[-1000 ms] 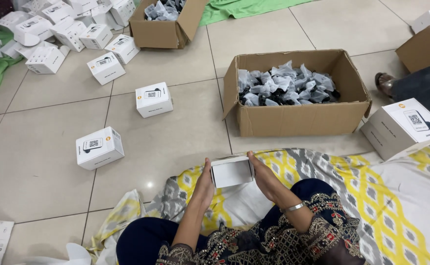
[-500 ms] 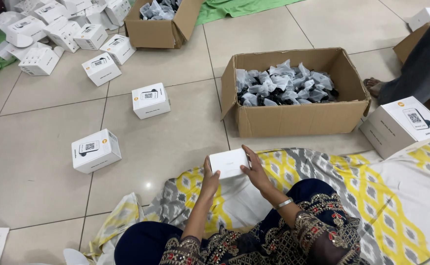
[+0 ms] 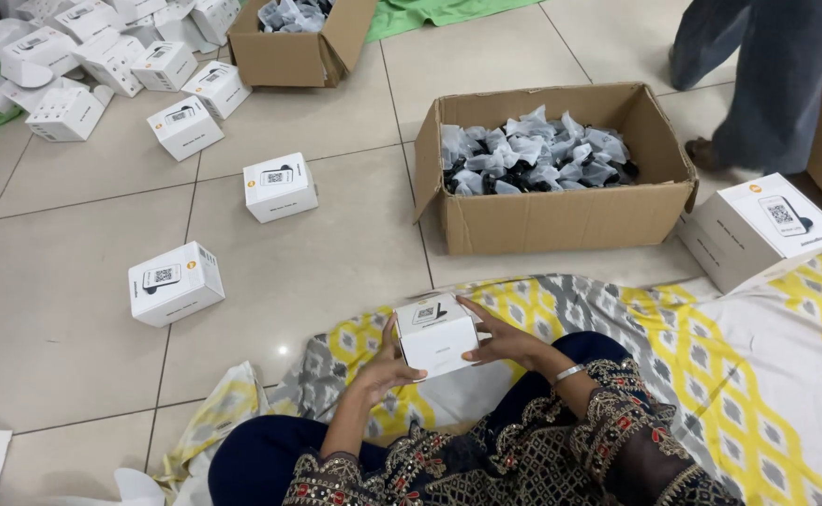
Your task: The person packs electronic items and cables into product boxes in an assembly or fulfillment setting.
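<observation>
1. A small white cardboard box is sitting closed at lower centre of the frame.
2. It is being gripped on both sides, tilted slightly, its printed top facing up.

An open cardboard carton of plastic-wrapped black parts stands on the tiled floor. Left of it lie two small white boxes; farther left, a heap of white boxes. Behind it, a second carton and green cloth. Right of it, a large white box and a standing person's legs
</observation>
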